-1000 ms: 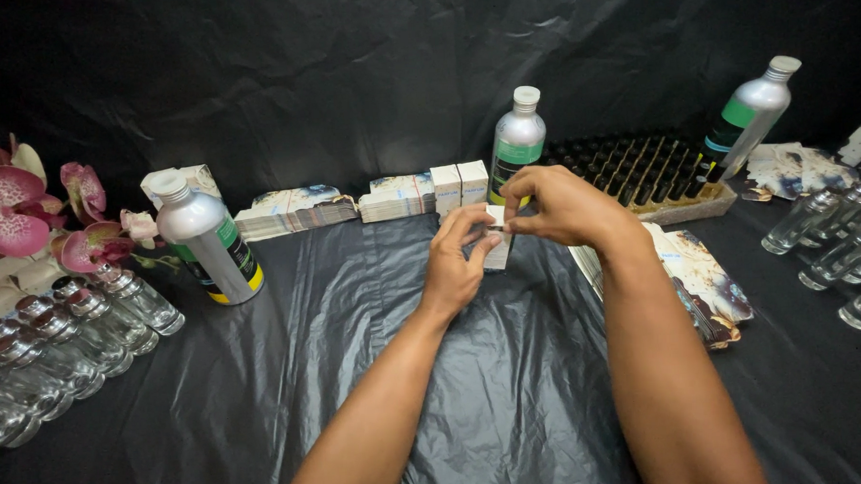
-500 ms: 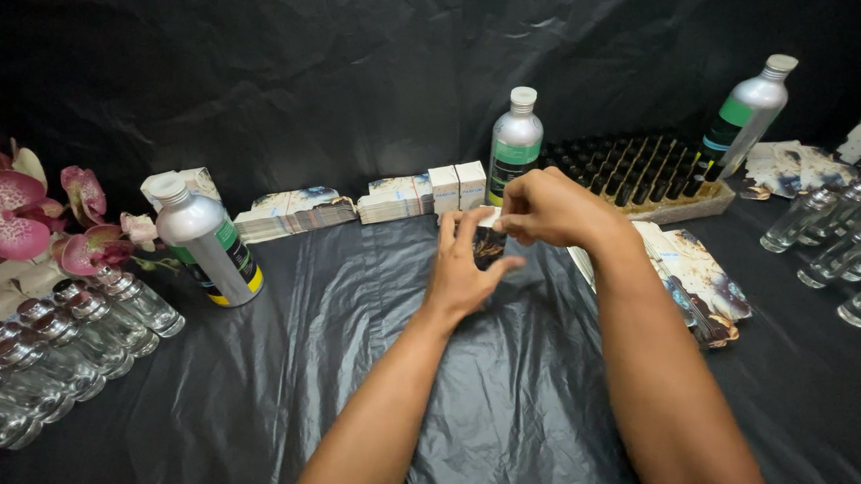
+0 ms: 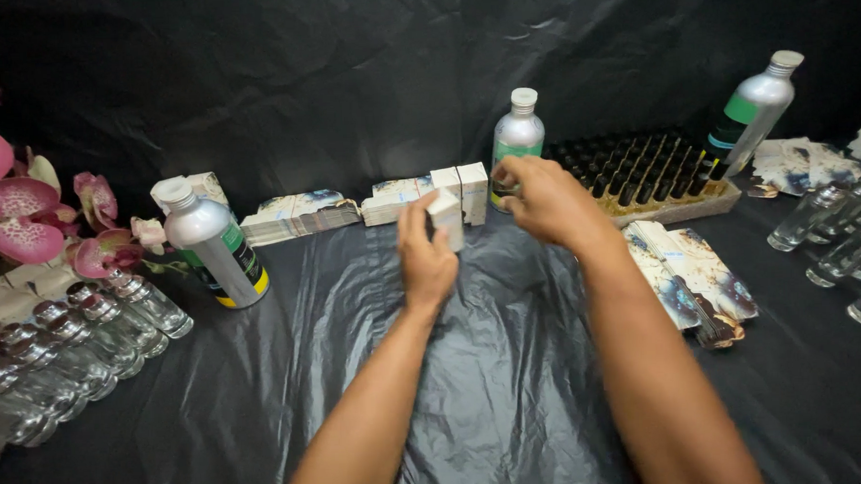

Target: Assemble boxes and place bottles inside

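left hand [image 3: 427, 256] gripping small white carton [image 3: 446, 218], crinkled black sheet [image 3: 492, 364]

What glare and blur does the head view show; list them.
Head view: soft glare streaks on the black plastic sheet; bright highlights on the silver bottle; left hand and its small white box slightly motion-blurred; right hand sharper; backdrop dim.

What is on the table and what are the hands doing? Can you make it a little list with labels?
left hand: holds a small white box upright
right hand: above the table, near a silver bottle, holding nothing that I can see
behind the hands: two more white boxes standing in a row
right side: wooden tray of dark little bottles, stack of flat cards
left side: clear glass bottles, pink flowers
cover: black plastic sheet
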